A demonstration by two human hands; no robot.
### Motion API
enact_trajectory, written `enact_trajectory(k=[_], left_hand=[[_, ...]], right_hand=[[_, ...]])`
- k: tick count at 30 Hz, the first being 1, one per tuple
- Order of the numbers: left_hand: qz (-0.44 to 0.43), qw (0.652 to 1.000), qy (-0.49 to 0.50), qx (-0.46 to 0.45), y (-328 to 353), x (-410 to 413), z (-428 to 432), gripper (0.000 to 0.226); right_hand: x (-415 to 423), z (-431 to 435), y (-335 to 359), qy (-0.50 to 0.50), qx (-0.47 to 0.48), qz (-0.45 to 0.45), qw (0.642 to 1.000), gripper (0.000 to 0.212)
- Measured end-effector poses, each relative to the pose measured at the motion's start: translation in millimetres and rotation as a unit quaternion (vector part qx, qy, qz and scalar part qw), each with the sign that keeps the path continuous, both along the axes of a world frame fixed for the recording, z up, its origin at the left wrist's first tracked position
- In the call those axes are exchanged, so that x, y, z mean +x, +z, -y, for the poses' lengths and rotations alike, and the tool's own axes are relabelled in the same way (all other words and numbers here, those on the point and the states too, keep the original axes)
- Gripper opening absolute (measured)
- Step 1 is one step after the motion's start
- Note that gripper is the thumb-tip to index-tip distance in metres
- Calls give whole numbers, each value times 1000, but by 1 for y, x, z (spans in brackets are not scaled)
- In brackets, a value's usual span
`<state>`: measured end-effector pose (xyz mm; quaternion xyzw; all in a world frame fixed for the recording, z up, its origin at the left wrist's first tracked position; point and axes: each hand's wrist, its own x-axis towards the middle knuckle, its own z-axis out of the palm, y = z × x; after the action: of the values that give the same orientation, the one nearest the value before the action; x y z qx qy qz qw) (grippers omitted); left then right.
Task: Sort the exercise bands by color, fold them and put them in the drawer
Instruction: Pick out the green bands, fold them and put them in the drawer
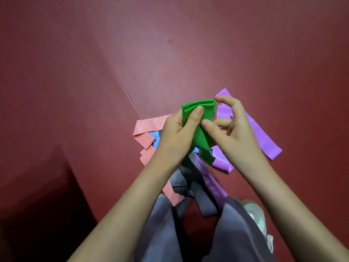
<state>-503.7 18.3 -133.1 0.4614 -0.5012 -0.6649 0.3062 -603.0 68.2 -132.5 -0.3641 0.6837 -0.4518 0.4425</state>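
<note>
Folded green band (198,114) sits in the grip. Pink band (143,129) lies left, purple band (262,137) right, and blue band (156,140) and grey band (181,178) beneath.

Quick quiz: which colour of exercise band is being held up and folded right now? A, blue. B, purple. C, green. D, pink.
C: the green band is held up, folded in layers, with the left grip curled round it and the right grip pinching its other side, while the purple band and the pink band lie on the floor.
</note>
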Motion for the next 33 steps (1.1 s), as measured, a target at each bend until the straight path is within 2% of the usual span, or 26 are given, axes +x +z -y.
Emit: enact_trajectory(k=[8, 13, 18, 22, 25, 28, 31, 33], left_hand=[[-51, 997, 3, -60, 124, 6, -1, 23], [-66, 993, 2, -100, 207, 18, -13, 22], [-54, 988, -15, -144, 284, 36, -43, 21], [-74, 981, -35, -175, 342, 52, -79, 22], [-103, 975, -54, -189, 370, 59, -103, 21], [-125, 965, -92, -213, 402, 78, -139, 10], [-148, 957, -113, -221, 424, 104, -167, 24], [-140, 961, -127, -202, 430, 118, -181, 25]], right_hand=[[1, -1, 121, -18, -99, -62, 993, 16], [9, -13, 201, -1, -134, -60, 989, 22], [22, -45, 283, 47, -168, -67, 982, 12], [36, -79, 339, 58, -203, -62, 976, 20], [44, -104, 363, 59, -237, -56, 968, 15], [58, -143, 394, 44, -292, -34, 955, 14], [74, -172, 425, 66, -335, -55, 938, 19], [81, -183, 443, 75, -360, -60, 928, 18]])
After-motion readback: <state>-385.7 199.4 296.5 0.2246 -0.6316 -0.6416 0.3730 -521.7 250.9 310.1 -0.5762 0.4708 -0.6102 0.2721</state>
